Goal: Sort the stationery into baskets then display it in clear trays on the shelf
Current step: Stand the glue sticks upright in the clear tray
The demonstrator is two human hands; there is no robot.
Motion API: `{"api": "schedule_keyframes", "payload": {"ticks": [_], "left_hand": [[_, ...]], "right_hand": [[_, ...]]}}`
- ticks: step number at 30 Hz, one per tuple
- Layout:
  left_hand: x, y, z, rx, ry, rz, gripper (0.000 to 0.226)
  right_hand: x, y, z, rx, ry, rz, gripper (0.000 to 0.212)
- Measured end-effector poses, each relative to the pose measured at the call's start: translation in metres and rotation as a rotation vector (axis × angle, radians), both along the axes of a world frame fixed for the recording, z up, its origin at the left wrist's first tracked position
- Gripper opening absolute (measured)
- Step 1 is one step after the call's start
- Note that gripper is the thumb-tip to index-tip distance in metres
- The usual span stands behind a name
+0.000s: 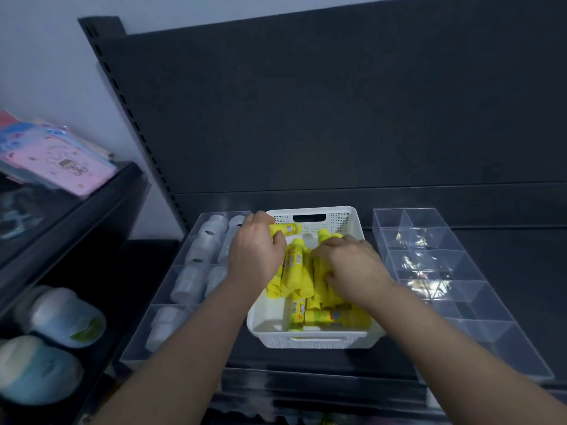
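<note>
1. Left hand (256, 253) first: fingers and thumb are clamped round a single yellow plastic glue stick (285, 230), which lies sideways, just above the far-left corner of the basket.
2. Right hand (352, 265): fingers are bent down together onto the pile of yellow glue sticks (302, 277), touching them. Whether they actually clasp one, I cannot tell.
3. That pile lies jumbled inside the white perforated plastic basket (310, 340), mostly towards its right side.
4. The basket sits on the dark shelf (306, 361), between two trays.
5. Just to its left is a clear divided plastic tray (132, 352) with white bottles (199, 259) lying in its compartments.
6. To its right is a second clear divided tray (478, 305), slightly apart from the basket.
</note>
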State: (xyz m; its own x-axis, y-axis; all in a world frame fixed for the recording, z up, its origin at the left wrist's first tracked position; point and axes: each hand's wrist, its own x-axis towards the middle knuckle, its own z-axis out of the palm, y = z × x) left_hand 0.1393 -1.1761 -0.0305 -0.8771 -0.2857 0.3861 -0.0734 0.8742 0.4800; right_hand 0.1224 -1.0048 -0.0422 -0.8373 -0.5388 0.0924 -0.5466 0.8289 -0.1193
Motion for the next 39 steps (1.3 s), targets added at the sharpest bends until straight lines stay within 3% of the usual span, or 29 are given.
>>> {"api": "schedule_keyframes", "payload": {"ticks": [5, 10, 14, 18, 21, 25, 30, 35, 39], "left_hand": [[-0.001, -0.012, -0.005, 0.054, -0.011, -0.034, 0.025], [-0.007, -0.016, -0.001, 0.07, 0.01, -0.075, 0.026], [-0.011, -0.015, 0.004, 0.089, 0.016, -0.071, 0.026], [-0.01, -0.019, 0.006, 0.101, 0.002, -0.033, 0.024], [-0.008, -0.021, 0.006, 0.11, 0.008, 0.01, 0.023], [-0.014, -0.005, 0.013, 0.115, 0.06, -0.029, 0.025], [-0.035, 0.049, 0.022, 0.169, 0.149, -0.143, 0.026], [-0.069, 0.107, 0.026, 0.217, 0.071, -0.269, 0.029], [-0.1, 0.143, 0.029, 0.121, 0.004, -0.276, 0.026]], "right_hand": [[-0.008, -0.016, -0.001, 0.124, 0.002, 0.014, 0.041], [-0.004, -0.022, 0.004, -0.101, -0.205, 0.007, 0.051], [0.004, -0.031, 0.006, 0.022, 0.027, 0.135, 0.057], [0.0, -0.033, -0.002, 0.152, 0.226, 0.393, 0.037], [-0.008, -0.028, 0.002, 0.066, 0.278, 0.397, 0.029], [-0.007, -0.004, 0.02, -0.379, 0.023, 0.173, 0.029], [-0.018, 0.053, 0.029, -0.782, 0.04, -0.102, 0.026], [-0.042, 0.129, 0.04, -0.807, 0.094, -0.313, 0.028], [-0.068, 0.161, 0.041, -0.805, 0.123, -0.359, 0.034]]}}
